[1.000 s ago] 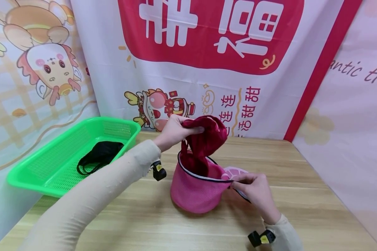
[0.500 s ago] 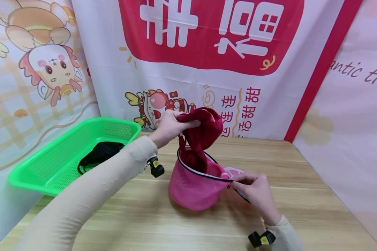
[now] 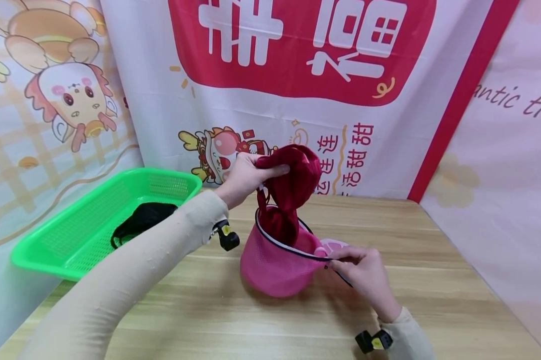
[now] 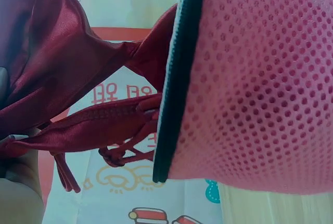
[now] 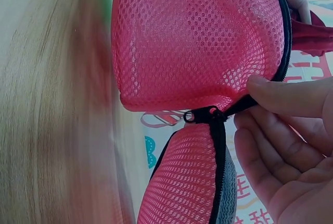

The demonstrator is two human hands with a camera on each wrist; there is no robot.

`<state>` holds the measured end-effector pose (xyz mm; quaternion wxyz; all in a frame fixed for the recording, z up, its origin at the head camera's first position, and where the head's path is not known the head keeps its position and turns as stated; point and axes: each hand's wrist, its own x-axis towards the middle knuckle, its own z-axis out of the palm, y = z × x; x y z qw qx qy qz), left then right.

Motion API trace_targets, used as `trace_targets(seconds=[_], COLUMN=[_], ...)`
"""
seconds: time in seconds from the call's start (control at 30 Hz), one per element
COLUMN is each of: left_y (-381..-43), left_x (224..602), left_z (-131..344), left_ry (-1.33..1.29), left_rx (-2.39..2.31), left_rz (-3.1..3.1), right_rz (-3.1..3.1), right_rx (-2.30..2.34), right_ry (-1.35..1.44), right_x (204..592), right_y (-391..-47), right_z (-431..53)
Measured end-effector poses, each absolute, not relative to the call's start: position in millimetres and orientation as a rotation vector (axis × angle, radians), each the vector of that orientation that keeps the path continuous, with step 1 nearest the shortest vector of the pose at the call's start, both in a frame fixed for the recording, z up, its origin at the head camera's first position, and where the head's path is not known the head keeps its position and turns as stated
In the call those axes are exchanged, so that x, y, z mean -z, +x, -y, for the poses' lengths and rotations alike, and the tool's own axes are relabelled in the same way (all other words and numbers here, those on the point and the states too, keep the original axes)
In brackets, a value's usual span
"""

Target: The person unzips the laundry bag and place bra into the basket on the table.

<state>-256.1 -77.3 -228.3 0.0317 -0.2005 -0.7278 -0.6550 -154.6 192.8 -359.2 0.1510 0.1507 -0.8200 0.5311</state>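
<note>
My left hand (image 3: 247, 179) pinches a dark red satin bra (image 3: 296, 175) by its edge above a pink mesh laundry bag (image 3: 275, 270). One cup is up outside the bag, while the other part hangs through the open mouth. In the left wrist view, the bra's band and thin straps (image 4: 127, 153) cross the bag's black zipper edge (image 4: 179, 94). My right hand (image 3: 365, 275) grips the bag's zippered rim between thumb and fingers, close to the zipper pull (image 5: 200, 114) seen in the right wrist view. The bag's lid (image 5: 182, 177) hangs folded back below that hand.
A green plastic basket (image 3: 78, 200) stands at the left, with a black garment (image 3: 146, 220) that has a thin strap lying in it. Printed cloth backdrops (image 3: 157, 100) rise behind and beside the wooden table (image 3: 198, 315).
My left hand has risen a little, drawing the bra higher out of the bag's mouth. The bag has shifted slightly up and left. The right hand keeps its grip on the rim.
</note>
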Motion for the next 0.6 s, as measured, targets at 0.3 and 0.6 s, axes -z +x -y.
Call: trace_targets(seconds=[0.3,0.6], left_y=[-236.3,-255.3], left_x=[217.3,226.0], left_z=[59.7,49.2], left_ry=[-0.696,-0.735], left_rx=[2.101,2.071], left_rz=[2.228,2.188], right_rz=[2.352,2.338], right_rx=[-1.371,-1.325], right_ry=[0.526,0.596], right_x=[361.9,363.0], right_y=[-156.7,-156.4], right_z=[-190.9,-191.5])
